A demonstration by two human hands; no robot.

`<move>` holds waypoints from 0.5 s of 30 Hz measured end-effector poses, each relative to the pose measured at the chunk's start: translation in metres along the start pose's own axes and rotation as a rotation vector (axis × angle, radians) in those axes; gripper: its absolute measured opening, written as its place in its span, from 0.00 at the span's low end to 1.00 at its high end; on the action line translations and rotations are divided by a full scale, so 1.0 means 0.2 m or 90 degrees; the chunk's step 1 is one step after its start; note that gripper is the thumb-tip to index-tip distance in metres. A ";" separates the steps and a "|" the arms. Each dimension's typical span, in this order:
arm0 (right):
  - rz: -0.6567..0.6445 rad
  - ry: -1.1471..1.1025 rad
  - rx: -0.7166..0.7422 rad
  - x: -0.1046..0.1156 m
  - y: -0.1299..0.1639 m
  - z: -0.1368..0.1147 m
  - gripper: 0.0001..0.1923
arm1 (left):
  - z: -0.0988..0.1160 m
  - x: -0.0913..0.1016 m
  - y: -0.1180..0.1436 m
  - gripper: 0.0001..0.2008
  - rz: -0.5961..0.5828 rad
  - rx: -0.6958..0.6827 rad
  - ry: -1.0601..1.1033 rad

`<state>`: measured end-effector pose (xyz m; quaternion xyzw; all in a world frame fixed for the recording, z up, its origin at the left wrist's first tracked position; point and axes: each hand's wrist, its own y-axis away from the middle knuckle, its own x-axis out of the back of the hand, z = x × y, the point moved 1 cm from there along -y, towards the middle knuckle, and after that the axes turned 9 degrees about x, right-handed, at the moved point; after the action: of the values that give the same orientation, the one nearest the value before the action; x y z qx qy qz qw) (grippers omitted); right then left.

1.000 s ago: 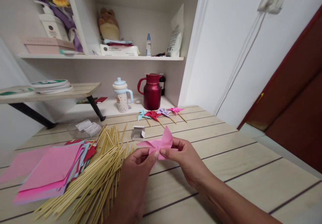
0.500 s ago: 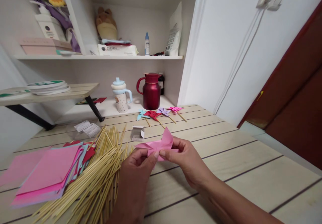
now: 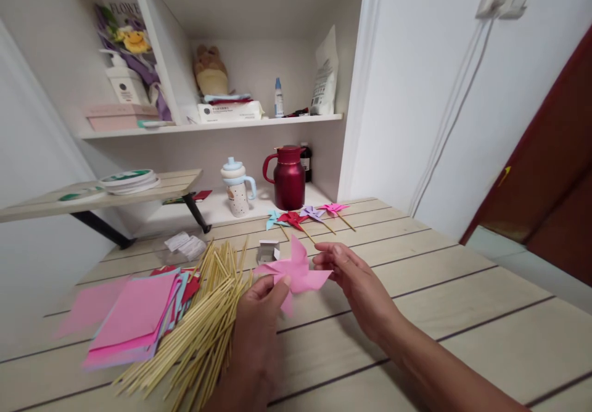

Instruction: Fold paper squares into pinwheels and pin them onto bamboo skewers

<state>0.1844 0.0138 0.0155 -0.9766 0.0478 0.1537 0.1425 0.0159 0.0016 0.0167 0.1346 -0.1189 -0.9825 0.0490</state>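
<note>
My left hand pinches a pink folded paper pinwheel at its centre, holding it above the wooden table. Just right of the pinwheel, my right hand has its fingers apart, its fingertips close to the pinwheel's right blade and holding nothing. A pile of bamboo sticks lies under and left of my left hand. A stack of coloured paper squares, pink on top, sits further left.
Several finished pinwheels on sticks lie at the table's far edge. A small open white box stands behind the sticks. A red jug and a dotted cup stand on the low shelf behind. A dark red door is at the right.
My right hand has let go of the pinwheel and moved slightly right and up. The pinwheel now faces the camera more flatly, held by my left hand alone. The camera has tilted.
</note>
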 end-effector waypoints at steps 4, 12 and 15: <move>0.018 -0.006 -0.028 0.02 -0.02 0.04 0.23 | 0.00 0.02 -0.02 0.12 0.010 0.039 0.092; 0.045 0.038 -0.031 0.06 -0.06 0.08 0.21 | 0.07 0.05 -0.04 0.11 0.043 -0.002 0.123; 0.047 0.108 -0.020 0.07 -0.07 0.09 0.18 | 0.11 0.07 -0.06 0.08 0.078 -0.040 0.152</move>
<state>0.1941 0.0328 -0.0015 -0.9858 0.0929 0.0764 0.1170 -0.0046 0.0160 0.0317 0.2418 -0.0896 -0.9579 0.1266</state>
